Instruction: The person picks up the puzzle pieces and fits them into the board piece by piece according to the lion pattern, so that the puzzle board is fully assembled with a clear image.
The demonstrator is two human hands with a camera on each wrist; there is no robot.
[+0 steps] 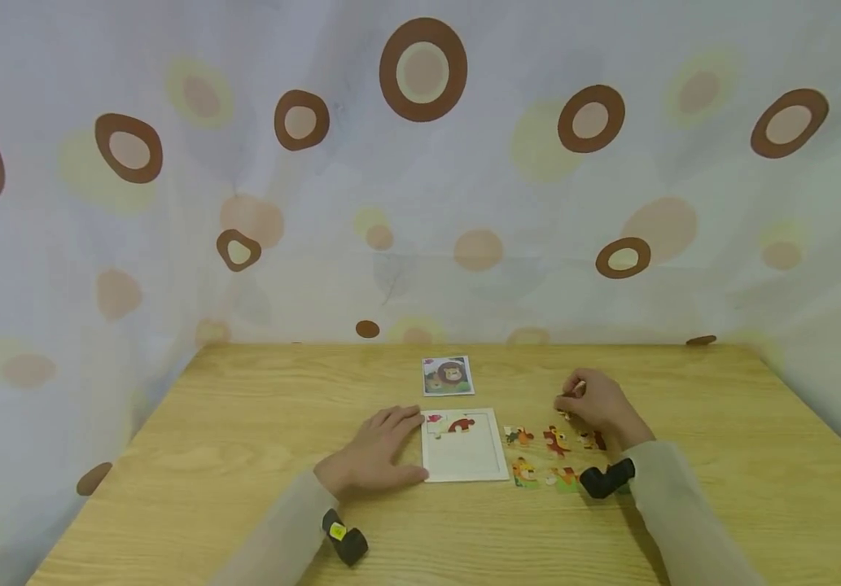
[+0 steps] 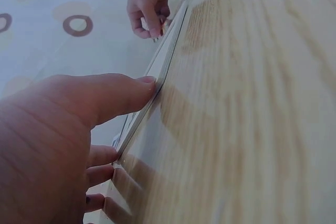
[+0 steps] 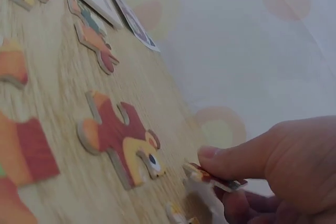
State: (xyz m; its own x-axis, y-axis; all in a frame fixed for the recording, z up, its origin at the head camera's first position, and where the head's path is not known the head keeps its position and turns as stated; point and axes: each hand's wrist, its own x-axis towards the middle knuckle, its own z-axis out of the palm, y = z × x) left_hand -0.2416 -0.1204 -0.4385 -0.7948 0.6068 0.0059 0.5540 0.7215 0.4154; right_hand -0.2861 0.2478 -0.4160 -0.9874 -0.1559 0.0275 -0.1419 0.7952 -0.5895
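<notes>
My left hand (image 1: 382, 452) rests against the left edge of a white puzzle frame (image 1: 464, 464), its thumb and fingers extended along the rim. Inside the frame's upper part lie joined puzzle pieces (image 1: 458, 424) with a dark red shape. To the right, my right hand (image 1: 596, 403) is raised over the table; in the right wrist view it pinches a puzzle piece (image 3: 212, 177) between thumb and fingers. Just below it lies a red and orange puzzle piece with an eye (image 3: 123, 137). The held piece's picture is mostly hidden.
Several loose puzzle pieces (image 1: 524, 472) lie in rough rows right of the frame. A square picture card (image 1: 448, 376) with a lion lies behind the frame. The wooden table (image 1: 281, 391) ends at a patterned cloth backdrop (image 1: 420, 285).
</notes>
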